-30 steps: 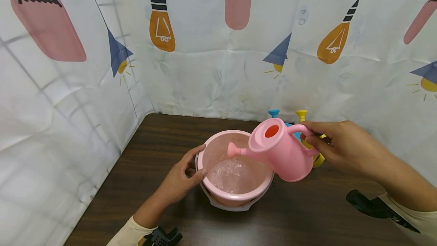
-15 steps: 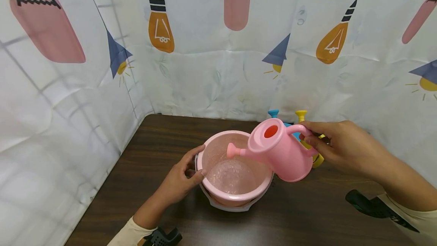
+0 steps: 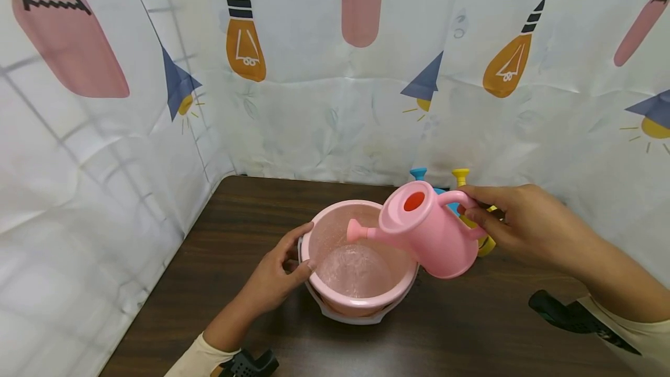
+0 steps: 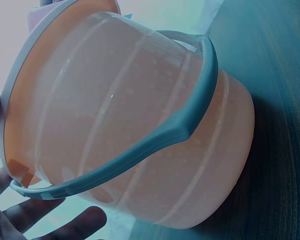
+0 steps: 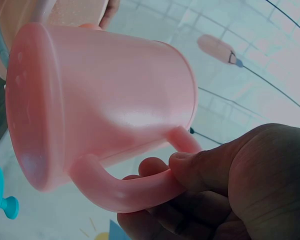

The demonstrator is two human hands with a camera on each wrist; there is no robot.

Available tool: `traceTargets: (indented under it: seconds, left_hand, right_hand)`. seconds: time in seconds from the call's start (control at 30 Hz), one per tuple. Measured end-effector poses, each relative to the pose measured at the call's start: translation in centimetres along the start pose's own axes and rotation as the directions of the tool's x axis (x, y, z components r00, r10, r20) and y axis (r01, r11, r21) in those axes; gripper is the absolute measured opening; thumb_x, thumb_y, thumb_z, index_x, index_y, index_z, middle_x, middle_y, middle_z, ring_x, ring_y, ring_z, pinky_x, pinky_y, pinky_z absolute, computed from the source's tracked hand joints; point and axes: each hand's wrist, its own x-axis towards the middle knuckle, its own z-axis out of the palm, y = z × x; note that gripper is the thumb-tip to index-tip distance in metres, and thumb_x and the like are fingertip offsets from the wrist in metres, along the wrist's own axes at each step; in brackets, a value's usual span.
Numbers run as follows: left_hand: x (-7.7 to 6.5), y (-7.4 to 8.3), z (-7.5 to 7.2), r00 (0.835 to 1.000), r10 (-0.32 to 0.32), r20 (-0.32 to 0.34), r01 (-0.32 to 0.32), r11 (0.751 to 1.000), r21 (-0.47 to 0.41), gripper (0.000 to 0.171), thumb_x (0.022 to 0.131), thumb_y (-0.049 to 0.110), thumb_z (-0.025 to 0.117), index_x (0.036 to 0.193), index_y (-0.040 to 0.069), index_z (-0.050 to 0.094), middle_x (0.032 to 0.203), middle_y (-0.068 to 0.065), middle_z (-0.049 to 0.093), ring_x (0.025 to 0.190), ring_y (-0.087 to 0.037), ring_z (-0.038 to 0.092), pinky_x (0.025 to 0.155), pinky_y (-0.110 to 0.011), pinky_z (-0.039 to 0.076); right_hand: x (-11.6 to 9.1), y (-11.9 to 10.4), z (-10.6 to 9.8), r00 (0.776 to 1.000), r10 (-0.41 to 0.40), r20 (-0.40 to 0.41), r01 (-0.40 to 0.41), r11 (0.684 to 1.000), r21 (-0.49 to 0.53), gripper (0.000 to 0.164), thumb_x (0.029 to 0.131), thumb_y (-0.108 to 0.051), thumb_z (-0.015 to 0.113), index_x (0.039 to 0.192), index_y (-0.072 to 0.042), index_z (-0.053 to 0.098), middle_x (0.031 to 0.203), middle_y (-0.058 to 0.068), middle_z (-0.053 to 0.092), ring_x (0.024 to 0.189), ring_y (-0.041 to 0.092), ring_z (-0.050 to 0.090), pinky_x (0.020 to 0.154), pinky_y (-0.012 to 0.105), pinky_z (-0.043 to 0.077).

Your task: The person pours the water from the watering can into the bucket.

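Observation:
My right hand [image 3: 515,220] grips the handle of a pink watering can [image 3: 437,234], thumb on top and fingers curled beneath, as the right wrist view shows. The can is tilted, with its spout over a pink bucket [image 3: 361,301]. Water [image 3: 353,269] lies rippled and bubbly in the bucket's bottom. My left hand [image 3: 274,275] holds the bucket's left rim, its thumb on the rim and a finger farther back along it. In the left wrist view the bucket's lowered carrying handle [image 4: 185,127] crosses its side, near my fingers.
A blue watering can [image 3: 418,174] and a yellow watering can [image 3: 460,177] stand behind the pink one, mostly hidden. The dark wooden table [image 3: 246,214] meets a patterned white curtain [image 3: 314,127] at the back and left.
The ripples in the bucket have shifted. Both hands, the tilted watering can and the bucket hold their places; the head view slides very slightly.

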Motion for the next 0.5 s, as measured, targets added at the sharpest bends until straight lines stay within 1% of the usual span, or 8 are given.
traceTargets:
  seconds: [0.23,0.5]
  left_hand:
    - [0.03,-0.07,0.00,1.000,-0.015,-0.001,0.015,1.000,0.016,0.064,0.097,0.026,0.067,0.155,0.031,0.042,0.128,-0.010,0.062,0.101,-0.023,0.063,0.078,-0.037,0.054]
    - [0.01,0.00,0.02,1.000,-0.014,0.003,0.013,1.000,0.009,0.063,0.097,0.026,0.067,0.155,0.030,0.042,0.127,-0.010,0.062,0.101,-0.023,0.064,0.078,-0.037,0.054]
  right_hand:
    - [0.07,0.08,0.00,1.000,-0.005,-0.001,0.005,1.000,0.001,0.036,0.085,0.002,0.078,0.115,-0.017,0.074,0.077,-0.017,0.062,0.064,-0.004,0.055,0.054,0.014,0.044]
    - [-0.02,0.08,0.07,1.000,0.004,0.000,-0.004,1.000,0.016,0.037,0.087,0.001,0.077,0.118,-0.018,0.073,0.079,-0.018,0.064,0.065,-0.003,0.059,0.055,0.015,0.045]
